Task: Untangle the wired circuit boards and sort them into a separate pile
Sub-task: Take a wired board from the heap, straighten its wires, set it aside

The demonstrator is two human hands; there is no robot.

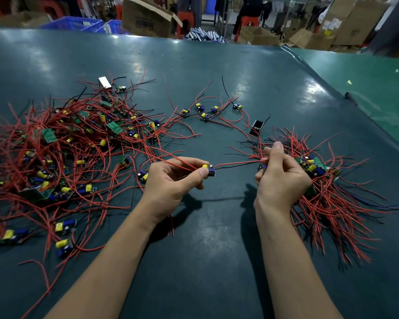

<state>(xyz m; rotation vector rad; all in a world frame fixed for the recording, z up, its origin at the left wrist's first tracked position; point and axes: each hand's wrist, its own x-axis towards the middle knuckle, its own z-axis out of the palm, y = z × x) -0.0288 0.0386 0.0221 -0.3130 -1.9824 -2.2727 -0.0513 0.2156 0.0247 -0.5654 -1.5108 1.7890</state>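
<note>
The left hand (pixel 173 180) has a closed grip on a small board (pixel 209 169), thumb and fingers pinching it just above the desk (pixel 217 249). The board carries a yellow part and a blue part. Red wires (pixel 170 157) run back from it over the left fingers toward the big pile (pixel 62 153). A red lead (pixel 237 162) and a black lead (pixel 236 167) stretch from the board's right end across the gap to the right hand (pixel 281 178).

The right hand's grip is closed too: thumb up, fingers curled round the ends of those leads and round a bundle of red wires. A second board (pixel 261 167) shows just at its fingertips; whether the hand holds it I cannot tell.

Just beside and partly under the right hand lies the sorted pile (pixel 327 199), boards clustered near the hand and wires fanned out to the right and toward the person. The big pile sprawls over the left of the desk, a dense tangle of red and black wires with green boards and yellow parts. Between the two piles, further back, a few loose boards (pixel 205 111) lie apart in a row, and a small black block (pixel 256 130) sits near the sorted pile's far edge. Cardboard boxes (pixel 147 17) and blue crates (pixel 78 24) stand beyond the desk.
</note>
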